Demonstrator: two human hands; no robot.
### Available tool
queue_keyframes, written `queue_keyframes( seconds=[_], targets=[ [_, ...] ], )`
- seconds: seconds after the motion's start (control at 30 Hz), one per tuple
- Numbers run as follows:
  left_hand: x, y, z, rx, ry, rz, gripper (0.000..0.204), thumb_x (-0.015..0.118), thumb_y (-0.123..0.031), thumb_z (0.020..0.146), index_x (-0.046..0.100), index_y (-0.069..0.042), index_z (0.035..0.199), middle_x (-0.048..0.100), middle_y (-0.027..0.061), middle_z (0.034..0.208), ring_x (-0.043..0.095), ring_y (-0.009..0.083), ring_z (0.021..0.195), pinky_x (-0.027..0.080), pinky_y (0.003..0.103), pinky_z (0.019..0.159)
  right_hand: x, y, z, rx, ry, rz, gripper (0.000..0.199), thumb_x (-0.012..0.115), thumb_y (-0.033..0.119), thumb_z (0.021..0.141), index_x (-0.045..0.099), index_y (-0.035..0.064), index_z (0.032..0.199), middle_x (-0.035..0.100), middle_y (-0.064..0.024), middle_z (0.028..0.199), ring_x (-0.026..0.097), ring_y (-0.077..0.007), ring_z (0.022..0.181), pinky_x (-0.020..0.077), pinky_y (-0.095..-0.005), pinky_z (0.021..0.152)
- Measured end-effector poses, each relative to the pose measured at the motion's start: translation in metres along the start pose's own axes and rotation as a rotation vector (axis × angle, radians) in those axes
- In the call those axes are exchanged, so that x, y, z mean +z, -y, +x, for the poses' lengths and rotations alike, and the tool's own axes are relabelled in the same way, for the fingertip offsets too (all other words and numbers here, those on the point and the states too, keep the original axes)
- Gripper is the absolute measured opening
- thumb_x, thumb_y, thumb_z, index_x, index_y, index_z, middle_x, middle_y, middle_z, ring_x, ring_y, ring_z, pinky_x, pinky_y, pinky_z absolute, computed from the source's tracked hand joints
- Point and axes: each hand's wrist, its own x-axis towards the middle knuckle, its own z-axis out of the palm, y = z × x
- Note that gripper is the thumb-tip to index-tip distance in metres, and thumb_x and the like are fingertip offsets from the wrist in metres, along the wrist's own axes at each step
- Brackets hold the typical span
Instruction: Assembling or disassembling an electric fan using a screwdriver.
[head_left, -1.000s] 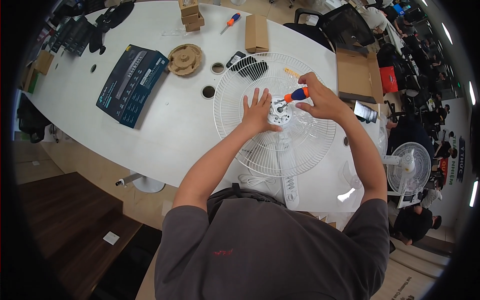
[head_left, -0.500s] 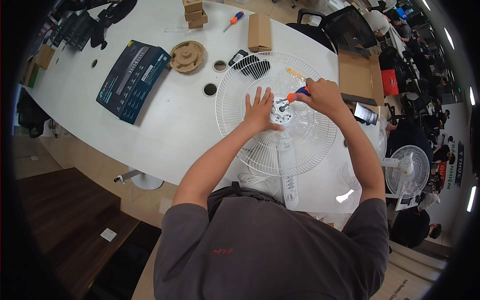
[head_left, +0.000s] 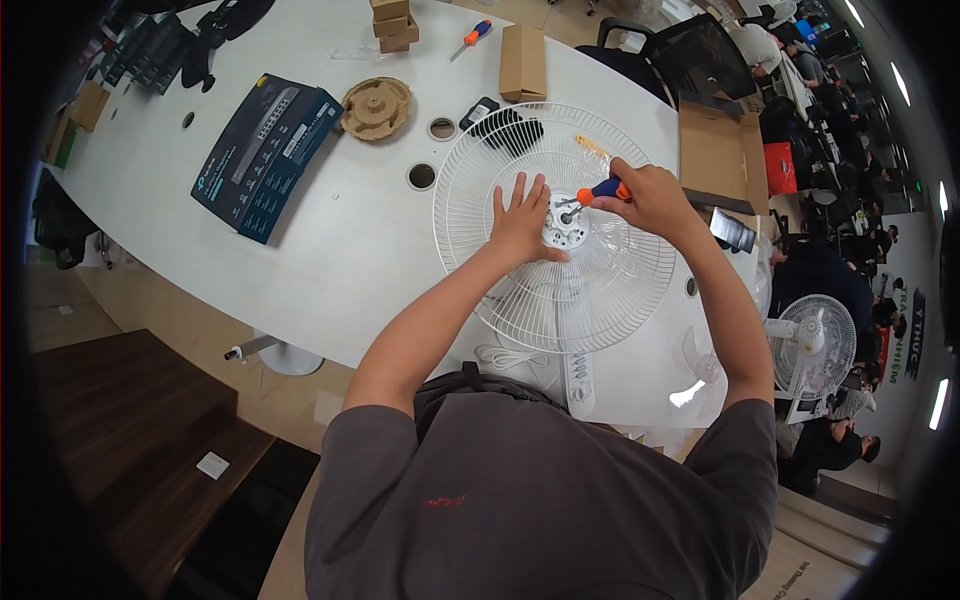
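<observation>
A white wire fan grille (head_left: 600,300) lies flat on the white table (head_left: 330,260). At its centre sits a white motor hub (head_left: 566,222). My left hand (head_left: 520,220) rests flat on the grille, fingers spread, pressing beside the hub. My right hand (head_left: 655,198) grips a screwdriver with an orange and blue handle (head_left: 603,190), its tip down on the hub.
A dark blue box (head_left: 262,152), a round brown pulp disc (head_left: 376,107), a small cardboard box (head_left: 522,62), a second screwdriver (head_left: 470,38) and an open carton (head_left: 712,155) lie on the table. A clear fan blade (head_left: 700,375) lies near the edge. An assembled white fan (head_left: 815,345) stands at right.
My right hand has shifted the screwdriver slightly on the hub; my left hand stays pressed on the grille. The view has moved a little.
</observation>
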Motion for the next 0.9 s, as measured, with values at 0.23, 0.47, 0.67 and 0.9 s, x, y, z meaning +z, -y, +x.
queue_keyframes(
  seconds=[0.23, 0.47, 0.67, 0.9],
  targets=[
    [0.003, 0.001, -0.001, 0.017, -0.033, -0.041, 0.136, 0.085, -0.067, 0.053, 0.025, 0.001, 0.154, 0.014, 0.0154, 0.165, -0.001, 0.0353, 0.154, -0.001, 0.062, 0.119, -0.010, 0.016, -0.002, 0.104, -0.035, -0.078, 0.055, 0.080, 0.043, 0.080, 0.057, 0.0044, 0.111, 0.065, -0.0128, 0.095, 0.069, -0.0266, 0.085, 0.0537, -0.0347, 0.071],
    [0.002, 0.001, -0.001, 0.019, -0.034, -0.048, 0.136, 0.084, -0.069, 0.054, 0.026, 0.001, 0.154, 0.014, 0.0152, 0.165, -0.001, 0.0352, 0.154, -0.001, 0.062, 0.119, -0.010, -0.001, -0.011, -0.138, -0.046, 0.185, 0.036, 0.077, 0.014, 0.085, 0.056, 0.0018, 0.112, 0.060, -0.0162, 0.111, 0.066, -0.0283, 0.096, 0.0535, -0.0381, 0.076],
    [0.003, 0.002, 0.000, 0.007, -0.011, -0.017, 0.138, 0.081, -0.074, 0.053, 0.024, -0.001, 0.156, 0.010, 0.0135, 0.167, -0.003, 0.0340, 0.154, -0.001, 0.062, 0.119, -0.002, -0.005, -0.003, -0.004, -0.094, -0.113, 0.051, 0.071, 0.051, 0.086, 0.064, 0.0011, 0.093, 0.063, -0.0104, 0.065, 0.064, -0.0285, 0.059, 0.0484, -0.0365, 0.056],
    [0.000, 0.001, -0.002, 0.019, -0.040, -0.063, 0.137, 0.086, -0.066, 0.052, 0.025, 0.001, 0.154, 0.015, 0.0158, 0.165, 0.000, 0.0356, 0.154, 0.000, 0.062, 0.119, 0.000, 0.006, 0.001, 0.107, -0.082, -0.222, 0.068, 0.059, 0.068, 0.088, 0.064, 0.0009, 0.102, 0.064, -0.0096, 0.070, 0.064, -0.0261, 0.058, 0.0479, -0.0366, 0.051]
  ],
)
